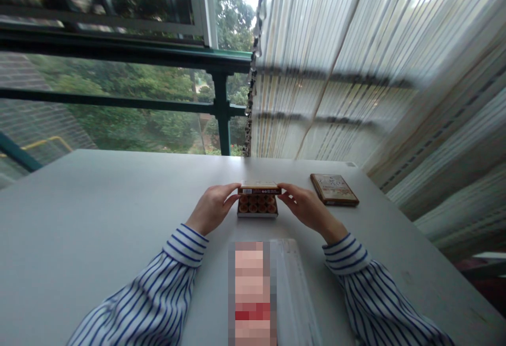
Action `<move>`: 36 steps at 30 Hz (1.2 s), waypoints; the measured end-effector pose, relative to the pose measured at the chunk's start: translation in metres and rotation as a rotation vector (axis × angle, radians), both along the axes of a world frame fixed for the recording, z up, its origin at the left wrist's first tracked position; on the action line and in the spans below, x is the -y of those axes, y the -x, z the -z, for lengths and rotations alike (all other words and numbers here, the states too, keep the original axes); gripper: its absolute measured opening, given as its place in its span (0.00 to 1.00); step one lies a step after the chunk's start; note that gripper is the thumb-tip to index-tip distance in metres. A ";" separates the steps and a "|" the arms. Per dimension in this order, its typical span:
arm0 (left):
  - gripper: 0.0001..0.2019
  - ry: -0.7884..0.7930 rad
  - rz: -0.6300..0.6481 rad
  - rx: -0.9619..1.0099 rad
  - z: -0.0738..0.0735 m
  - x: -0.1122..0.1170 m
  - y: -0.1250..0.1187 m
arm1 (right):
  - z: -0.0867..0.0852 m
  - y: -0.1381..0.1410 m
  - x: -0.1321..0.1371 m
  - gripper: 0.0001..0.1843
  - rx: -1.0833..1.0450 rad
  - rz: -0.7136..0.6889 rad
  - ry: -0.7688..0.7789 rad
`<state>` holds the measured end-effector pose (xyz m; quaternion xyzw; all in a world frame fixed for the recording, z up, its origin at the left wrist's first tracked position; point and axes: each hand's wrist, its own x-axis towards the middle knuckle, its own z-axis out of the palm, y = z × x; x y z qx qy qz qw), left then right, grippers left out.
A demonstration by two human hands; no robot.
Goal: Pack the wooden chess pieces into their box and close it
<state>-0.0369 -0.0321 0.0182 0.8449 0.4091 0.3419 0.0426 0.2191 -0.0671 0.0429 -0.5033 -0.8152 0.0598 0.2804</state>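
A small box tray (pixel 258 216) sits on the table, filled with rows of several round brown discs (pixel 261 208), which look like game pieces; their markings are too small to read. Over its far part is a brown box lid (pixel 260 190) with a barcode on its near side. My left hand (pixel 213 204) pinches the lid's left end between thumb and fingers. At the right end my right hand (pixel 304 208) grips the same lid in a like way. The front rows of discs show below the lid; those behind are hidden.
A flat brown box (pixel 334 189) with a patterned top lies to the right on the white table (pixel 118 204). A clear plastic case or sheet (pixel 294 283) lies nearer, partly covered by a pixelated patch. Beyond are a green railing (pixel 224 109) and a sheer curtain (pixel 336 61).
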 end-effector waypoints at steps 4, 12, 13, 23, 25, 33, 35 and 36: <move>0.15 -0.022 0.002 -0.011 0.002 0.002 0.001 | 0.002 0.001 0.002 0.15 0.010 -0.004 -0.013; 0.15 -0.050 -0.002 -0.041 0.006 0.006 0.000 | 0.008 0.001 0.006 0.15 0.025 -0.007 -0.042; 0.15 -0.049 -0.002 -0.044 0.007 0.007 0.000 | 0.009 0.001 0.006 0.15 0.027 -0.005 -0.048; 0.14 -0.104 0.017 -0.056 0.013 0.009 0.002 | 0.016 0.002 0.011 0.16 0.028 -0.034 -0.096; 0.14 -0.106 0.022 -0.061 0.013 0.009 0.002 | 0.017 0.002 0.012 0.17 0.025 -0.038 -0.100; 0.14 -0.129 0.040 -0.079 0.021 0.010 0.004 | 0.023 0.000 0.014 0.16 0.061 -0.055 -0.117; 0.14 -0.134 0.043 -0.076 0.022 0.011 0.003 | 0.024 0.000 0.014 0.16 0.065 -0.056 -0.122; 0.14 -0.136 0.045 -0.075 0.022 0.011 0.003 | 0.025 -0.001 0.014 0.16 0.072 -0.053 -0.123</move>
